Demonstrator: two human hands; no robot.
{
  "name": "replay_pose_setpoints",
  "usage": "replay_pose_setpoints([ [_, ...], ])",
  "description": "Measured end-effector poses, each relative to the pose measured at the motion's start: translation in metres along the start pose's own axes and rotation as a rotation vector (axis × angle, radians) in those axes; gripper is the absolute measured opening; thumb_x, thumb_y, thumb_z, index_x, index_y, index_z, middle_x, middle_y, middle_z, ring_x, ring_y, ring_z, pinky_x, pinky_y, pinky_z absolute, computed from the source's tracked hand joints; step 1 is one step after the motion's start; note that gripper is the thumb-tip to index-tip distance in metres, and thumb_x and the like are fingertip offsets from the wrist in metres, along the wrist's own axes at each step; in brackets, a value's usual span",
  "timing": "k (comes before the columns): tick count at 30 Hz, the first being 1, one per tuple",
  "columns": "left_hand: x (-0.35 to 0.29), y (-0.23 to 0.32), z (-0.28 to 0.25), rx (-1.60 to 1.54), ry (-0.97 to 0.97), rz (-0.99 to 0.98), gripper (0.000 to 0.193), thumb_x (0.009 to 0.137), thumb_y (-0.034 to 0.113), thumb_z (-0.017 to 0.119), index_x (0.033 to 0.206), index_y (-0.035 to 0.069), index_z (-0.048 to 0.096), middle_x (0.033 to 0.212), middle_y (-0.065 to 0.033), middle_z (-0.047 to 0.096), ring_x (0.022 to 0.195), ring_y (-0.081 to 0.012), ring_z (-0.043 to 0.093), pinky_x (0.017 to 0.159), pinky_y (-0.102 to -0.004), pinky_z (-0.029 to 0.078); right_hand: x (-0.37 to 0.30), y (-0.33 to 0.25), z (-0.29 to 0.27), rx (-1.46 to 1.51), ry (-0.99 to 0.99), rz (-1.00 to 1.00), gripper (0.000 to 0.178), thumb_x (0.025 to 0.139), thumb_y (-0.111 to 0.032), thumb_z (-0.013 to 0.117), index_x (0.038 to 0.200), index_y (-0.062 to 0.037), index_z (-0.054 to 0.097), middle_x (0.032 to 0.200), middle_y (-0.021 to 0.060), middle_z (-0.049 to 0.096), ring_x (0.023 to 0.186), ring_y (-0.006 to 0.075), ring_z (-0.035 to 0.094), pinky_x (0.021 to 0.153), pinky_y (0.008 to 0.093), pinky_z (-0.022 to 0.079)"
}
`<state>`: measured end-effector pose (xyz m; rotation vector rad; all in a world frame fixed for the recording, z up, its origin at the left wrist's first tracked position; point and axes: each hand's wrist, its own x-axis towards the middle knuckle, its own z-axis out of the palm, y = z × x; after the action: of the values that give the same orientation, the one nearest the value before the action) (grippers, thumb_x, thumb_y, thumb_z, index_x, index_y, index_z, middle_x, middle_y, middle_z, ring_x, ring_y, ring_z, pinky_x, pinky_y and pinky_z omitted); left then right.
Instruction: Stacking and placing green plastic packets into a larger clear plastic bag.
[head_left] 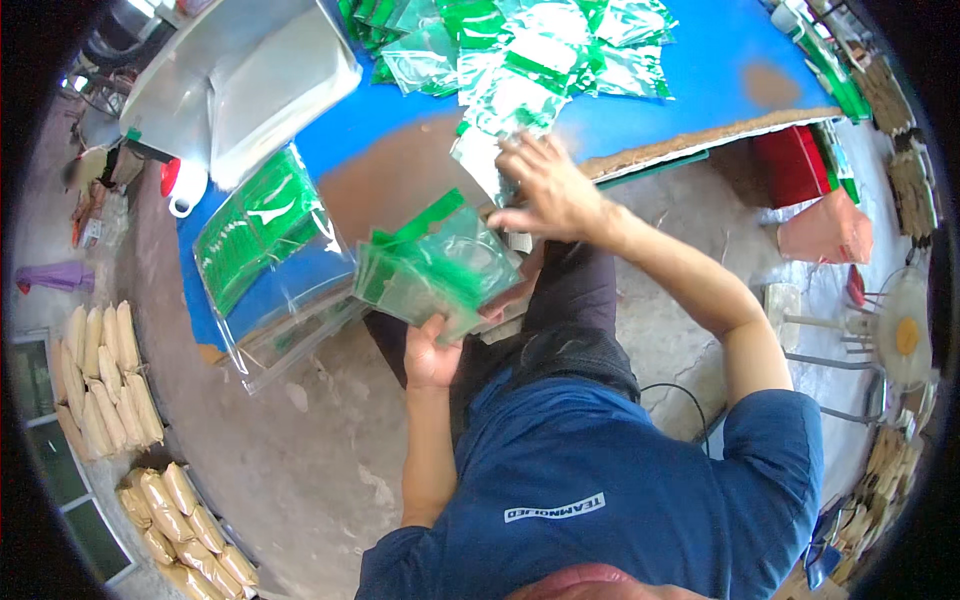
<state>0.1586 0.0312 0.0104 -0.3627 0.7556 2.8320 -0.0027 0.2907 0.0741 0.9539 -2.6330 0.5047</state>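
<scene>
"Holding what, that left hand (432,352)?"

"Fanned bags (432,272), clear plastic with green parts. They're pinched at the near edge, thumb on top, the other fingers mostly hidden. The batch sits above the dark trousers (572,290), by the near edge of the desk (715,60)."

"And the right hand (558,195)?"

"Out over the desk's edge, fingers spread and thumb well apart from them, right beside a white piece (476,162) at the near end of a pile of similar bags (520,65). I can't tell whether the fingertips press on it; they're a bit blurred."

"Anything else on the desk?"

"To the left, a large clear bag (282,308) with green packaging (262,225) inside, then a red-and-white container (186,187) and, farther back, a translucent tray (265,95)"
</scene>
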Motion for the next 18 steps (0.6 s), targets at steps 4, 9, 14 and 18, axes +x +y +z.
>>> replay_pose_setpoints([
  [4, 0.002, 0.015, 0.006, 0.067, -0.084, 0.059, 0.059, 0.084, 0.004, 0.072, 0.138, 0.003, 0.048, 0.132, -0.0086, 0.059, 0.123, -0.0254, 0.057, 0.106, -0.0421, 0.047, 0.003, -0.029, 0.009, 0.493, -0.005, -0.314, 0.030, 0.097, -0.029, 0.054, 0.104, -0.0005, 0.054, 0.125, 0.0204, 0.059, 0.124, 0.0393, 0.054, 0.109, 0.0509, 0.038],
  [9, 0.013, 0.015, 0.022, 0.168, -0.018, 0.036, 0.055, 0.088, 0.004, 0.068, 0.138, 0.003, 0.047, 0.128, -0.0100, 0.060, 0.120, -0.0244, 0.058, 0.103, -0.0425, 0.050, 0.032, -0.035, 0.002, 0.824, -0.185, 0.016, 0.040, 0.106, -0.034, 0.040, 0.113, -0.0013, 0.061, 0.098, 0.0178, 0.066, 0.095, 0.0365, 0.064, 0.087, 0.0413, 0.050],
  [14, 0.005, 0.005, 0.005, 0.080, -0.074, -0.031, 0.059, 0.085, 0.009, 0.073, 0.138, 0.003, 0.048, 0.132, -0.0100, 0.059, 0.120, -0.0272, 0.059, 0.109, -0.0458, 0.044, 0.049, 0.053, -0.008, -0.131, -0.108, 0.067, 0.061, 0.099, -0.052, 0.048, 0.137, -0.0051, 0.053, 0.150, 0.0184, 0.044, 0.146, 0.0398, 0.029, 0.117, 0.0615, 0.020],
  [18, -0.002, -0.011, -0.028, -0.066, -0.192, -0.043, 0.060, 0.085, 0.013, 0.074, 0.138, 0.001, 0.048, 0.132, -0.0107, 0.060, 0.125, -0.0307, 0.055, 0.117, -0.0530, 0.033, 0.032, -0.018, -0.009, -0.048, -0.124, -0.121, 0.059, 0.092, -0.052, 0.057, 0.125, -0.0031, 0.061, 0.113, 0.0198, 0.056, 0.117, 0.0367, 0.050, 0.104, 0.0558, 0.037],
])
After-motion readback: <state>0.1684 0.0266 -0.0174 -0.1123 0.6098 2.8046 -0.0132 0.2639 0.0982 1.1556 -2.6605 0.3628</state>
